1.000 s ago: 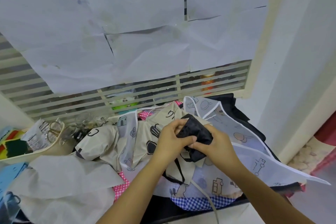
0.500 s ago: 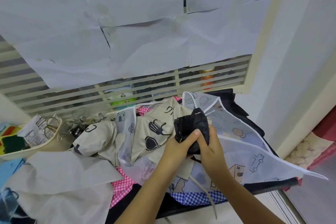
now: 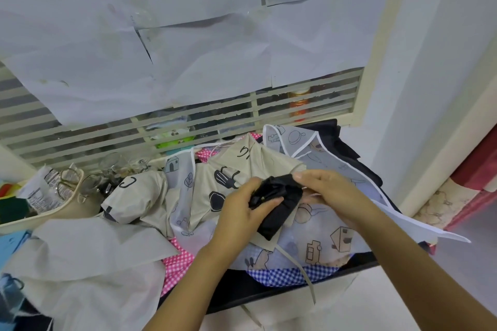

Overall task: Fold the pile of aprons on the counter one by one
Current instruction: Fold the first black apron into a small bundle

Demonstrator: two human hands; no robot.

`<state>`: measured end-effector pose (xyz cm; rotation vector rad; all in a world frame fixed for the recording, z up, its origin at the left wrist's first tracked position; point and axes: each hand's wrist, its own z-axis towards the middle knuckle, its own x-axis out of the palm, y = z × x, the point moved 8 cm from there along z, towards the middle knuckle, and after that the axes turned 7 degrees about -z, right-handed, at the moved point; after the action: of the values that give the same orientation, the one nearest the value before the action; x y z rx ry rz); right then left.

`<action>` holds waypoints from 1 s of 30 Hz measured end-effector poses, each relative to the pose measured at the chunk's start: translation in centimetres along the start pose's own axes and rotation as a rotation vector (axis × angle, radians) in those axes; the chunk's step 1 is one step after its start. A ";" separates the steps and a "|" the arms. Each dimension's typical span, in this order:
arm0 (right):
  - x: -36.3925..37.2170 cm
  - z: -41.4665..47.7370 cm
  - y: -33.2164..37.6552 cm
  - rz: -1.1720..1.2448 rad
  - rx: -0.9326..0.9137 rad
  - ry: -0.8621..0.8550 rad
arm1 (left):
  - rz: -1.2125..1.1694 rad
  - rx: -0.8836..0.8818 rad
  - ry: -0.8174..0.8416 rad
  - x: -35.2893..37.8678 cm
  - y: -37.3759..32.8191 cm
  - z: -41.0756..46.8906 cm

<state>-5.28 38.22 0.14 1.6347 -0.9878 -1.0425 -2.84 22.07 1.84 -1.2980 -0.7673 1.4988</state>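
A small black apron (image 3: 279,204), bunched into a tight bundle, is held above the pile. My left hand (image 3: 243,207) grips its left side with the thumb pressed across the cloth. My right hand (image 3: 326,191) holds its upper right end with curled fingers. Under them lies the heap of aprons: a beige one with black prints (image 3: 215,183), a pale translucent one with cartoon drawings (image 3: 330,239), a pink checked one (image 3: 178,263), a blue checked one (image 3: 285,275) and a dark one (image 3: 347,150) at the back right.
A black counter edge (image 3: 269,295) runs along the front. Crumpled white sheets (image 3: 88,258) lie at the left. A beige tray (image 3: 53,212) with packets and glasses stands at far left. A slatted window (image 3: 188,126) covered with paper is behind, with a white wall (image 3: 430,62) at the right.
The black bundle has turned and dropped slightly. My right hand moved from beneath it to its upper right end, while my left hand keeps its grip on the left side.
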 end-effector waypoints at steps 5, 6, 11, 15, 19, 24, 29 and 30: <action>0.0 1.0 0.1 -0.077 0.070 0.023 | 0.134 0.063 0.047 1.4 -0.1 -1.1; 0.1 0.9 0.0 0.008 0.110 0.028 | 0.137 0.053 0.032 1.4 0.0 -1.3; 2.0 0.5 0.8 0.379 0.182 0.076 | 0.239 -0.075 0.022 2.1 2.1 -1.8; 3.8 -0.1 1.1 0.783 0.085 -0.063 | 0.113 -0.284 -0.130 1.7 5.8 -2.2; 1.7 -0.8 1.9 1.085 -0.141 -0.200 | 0.030 -0.454 -0.243 0.9 9.1 -2.7; -3.9 -2.4 2.0 0.949 -0.213 -0.334 | 0.166 -0.326 -0.290 -2.1 8.5 -2.8; -4.9 -2.4 -0.7 0.278 0.095 -0.038 | 0.453 -0.113 -0.378 -5.6 7.0 -1.8; -4.1 -2.6 -1.7 0.107 0.192 0.065 | 0.491 -0.054 -0.398 -6.2 6.1 -1.5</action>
<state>-3.89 43.16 -0.16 1.7388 -1.1472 -0.8391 -3.26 14.08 -1.89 -1.3029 -0.7740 2.1884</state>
